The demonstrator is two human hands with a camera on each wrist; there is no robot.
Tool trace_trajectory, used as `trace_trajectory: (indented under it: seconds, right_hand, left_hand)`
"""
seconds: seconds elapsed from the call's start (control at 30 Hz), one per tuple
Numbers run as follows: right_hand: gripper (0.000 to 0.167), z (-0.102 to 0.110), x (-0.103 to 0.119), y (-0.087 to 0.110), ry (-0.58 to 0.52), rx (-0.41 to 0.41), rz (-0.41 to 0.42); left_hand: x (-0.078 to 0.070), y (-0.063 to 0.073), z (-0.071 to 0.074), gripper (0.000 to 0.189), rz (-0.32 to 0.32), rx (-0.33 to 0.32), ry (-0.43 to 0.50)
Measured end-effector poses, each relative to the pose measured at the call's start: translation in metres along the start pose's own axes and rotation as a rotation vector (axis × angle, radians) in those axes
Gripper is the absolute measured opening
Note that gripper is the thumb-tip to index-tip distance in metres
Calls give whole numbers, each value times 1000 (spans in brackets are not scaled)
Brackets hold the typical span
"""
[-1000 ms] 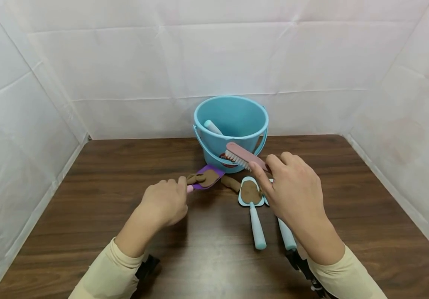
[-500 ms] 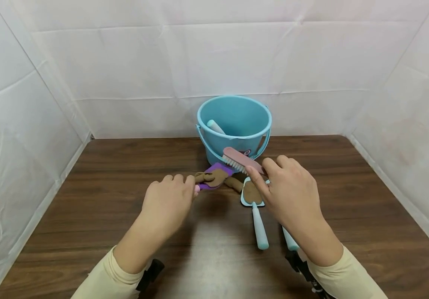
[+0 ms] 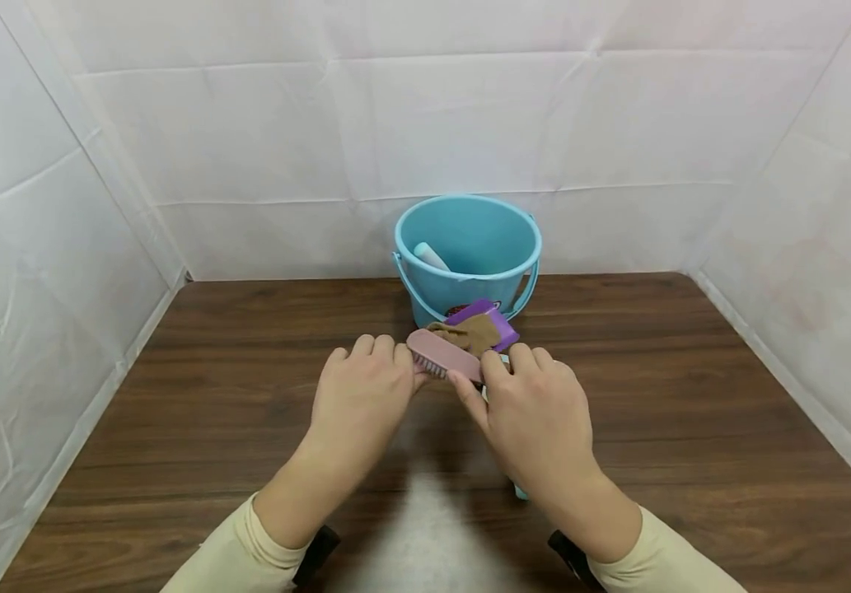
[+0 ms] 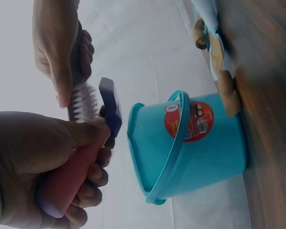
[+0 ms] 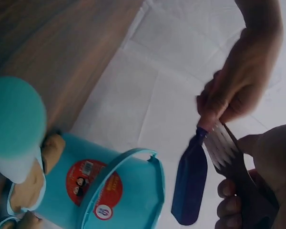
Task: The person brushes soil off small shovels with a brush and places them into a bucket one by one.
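Head view evenly bright; pale glare on the tabletop (image 3: 425, 535) at six o'clock, between dark shadows. Wrist views dimmer, bluish: left hand (image 4: 33, 157) shaded against pale backdrop (image 4: 152, 52); right wrist view, turquoise handle end (image 5: 16, 117) blurred at nine o'clock.

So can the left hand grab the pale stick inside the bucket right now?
Probably not without putting something down: the left hand is wrapped around the shovel. But the bucket is open on top and nothing covers the end of the stick, so a free hand likely could.
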State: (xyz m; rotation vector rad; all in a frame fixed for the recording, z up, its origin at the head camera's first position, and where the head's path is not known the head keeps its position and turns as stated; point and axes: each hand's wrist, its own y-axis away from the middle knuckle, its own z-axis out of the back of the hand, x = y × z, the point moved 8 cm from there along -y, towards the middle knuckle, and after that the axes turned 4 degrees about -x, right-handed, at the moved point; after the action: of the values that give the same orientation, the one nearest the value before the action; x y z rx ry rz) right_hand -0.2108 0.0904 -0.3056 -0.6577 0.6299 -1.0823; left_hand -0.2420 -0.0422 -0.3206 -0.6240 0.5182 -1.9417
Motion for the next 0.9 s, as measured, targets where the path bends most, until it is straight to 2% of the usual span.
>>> trace_trajectory:
  seconds: [0.27,0.53,0.9]
  right_hand:
    - [57,-4,-1,6,104,-44,-54]
    - [54,-12,-12,5,137,-69,-81]
    - [54,-26,-24,2,137,-35,-90]
  left_hand:
    - [-7,0,1,46,43,-53,-17]
    - [-8,-2,5,41,53,-127,-8]
    - [-4,1,-4,41,92,-84,-13]
